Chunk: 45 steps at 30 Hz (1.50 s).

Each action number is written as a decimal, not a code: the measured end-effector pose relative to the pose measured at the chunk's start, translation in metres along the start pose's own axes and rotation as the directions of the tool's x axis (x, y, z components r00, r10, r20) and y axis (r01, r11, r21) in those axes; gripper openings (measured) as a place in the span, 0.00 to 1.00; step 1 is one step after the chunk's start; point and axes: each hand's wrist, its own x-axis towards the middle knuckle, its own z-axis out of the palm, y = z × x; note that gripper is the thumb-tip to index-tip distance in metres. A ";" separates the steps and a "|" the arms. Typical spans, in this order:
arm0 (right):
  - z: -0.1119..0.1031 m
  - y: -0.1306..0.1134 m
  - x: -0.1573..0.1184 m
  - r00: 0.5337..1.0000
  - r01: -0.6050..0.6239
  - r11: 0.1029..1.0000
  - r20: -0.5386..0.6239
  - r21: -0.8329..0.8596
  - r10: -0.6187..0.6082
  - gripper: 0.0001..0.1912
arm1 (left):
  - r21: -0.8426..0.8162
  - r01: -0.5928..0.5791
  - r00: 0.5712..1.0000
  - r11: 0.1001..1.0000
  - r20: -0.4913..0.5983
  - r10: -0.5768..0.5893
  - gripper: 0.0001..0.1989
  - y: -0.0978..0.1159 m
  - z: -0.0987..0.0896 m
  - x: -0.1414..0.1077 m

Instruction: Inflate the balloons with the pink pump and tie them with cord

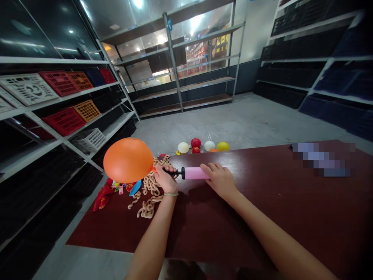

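An inflated orange balloon (128, 160) juts out to the left over the table. Its neck is pinched in my left hand (166, 181), whose fingers also close around the black front end of a hand balloon pump (194, 173). My right hand (222, 181) wraps around the right part of the pump's pink barrel. The pump lies level between both hands, above the table. Beyond and under my left wrist lie beige twisted balloons (150, 184) in a tangled pile. The exact join of balloon and nozzle is hidden by my fingers.
Deflated balloons, including a blue one (135, 188) and red ones (102, 196), lie at the left edge of the dark red table (262, 202). Several round balloons (196, 143) show past the far edge. A blurred-out item (320, 157) lies right. Shelves with crates (60, 82) stand left.
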 end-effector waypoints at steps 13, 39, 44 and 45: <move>0.001 -0.004 0.003 0.981 -0.192 0.981 -0.020 0.034 0.192 0.24 | -0.038 -0.122 0.991 0.992 -0.066 0.119 0.14 0.015 -0.001 0.003; -0.001 -0.024 -0.001 0.991 -0.127 0.989 0.055 0.075 0.123 0.25 | -0.005 -0.114 0.993 0.993 0.026 0.114 0.12 0.004 0.005 -0.016; 0.002 -0.010 -0.002 0.997 -0.074 0.996 0.036 0.055 0.072 0.27 | 0.014 -0.057 0.993 0.998 0.107 0.055 0.16 -0.004 0.004 -0.013; 0.003 -0.004 -0.001 0.997 -0.077 0.996 0.025 0.041 0.076 0.28 | 0.008 -0.053 0.995 0.999 0.090 0.052 0.16 -0.001 0.003 -0.009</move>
